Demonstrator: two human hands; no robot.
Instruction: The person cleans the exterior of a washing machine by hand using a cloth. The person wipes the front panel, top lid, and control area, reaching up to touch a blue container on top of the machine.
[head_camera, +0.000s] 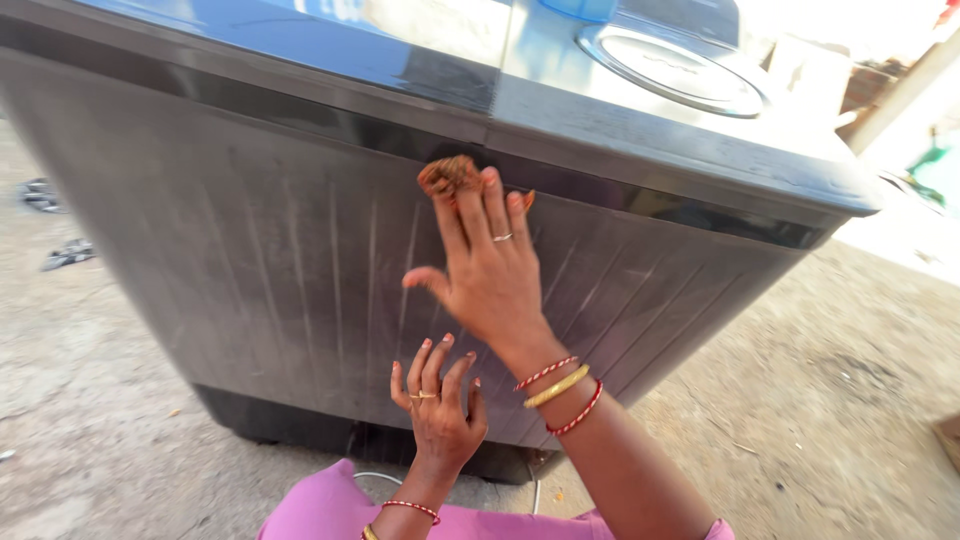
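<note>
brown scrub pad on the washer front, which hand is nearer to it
Right. The right hand presses the brown scrub pad against the washing machine with its fingertips; the left hand is lower down, apart from the pad.

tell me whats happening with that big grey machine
A person crouched on the ground is rubbing the ribbed grey side panel of a washing machine. The right hand presses a brown scrub pad flat against the panel just under the dark top edge. The left hand, open with fingers spread, is raised near the lower part of the panel and holds nothing. The panel shows pale streaks. The machine stands on bare sandy ground.
</note>
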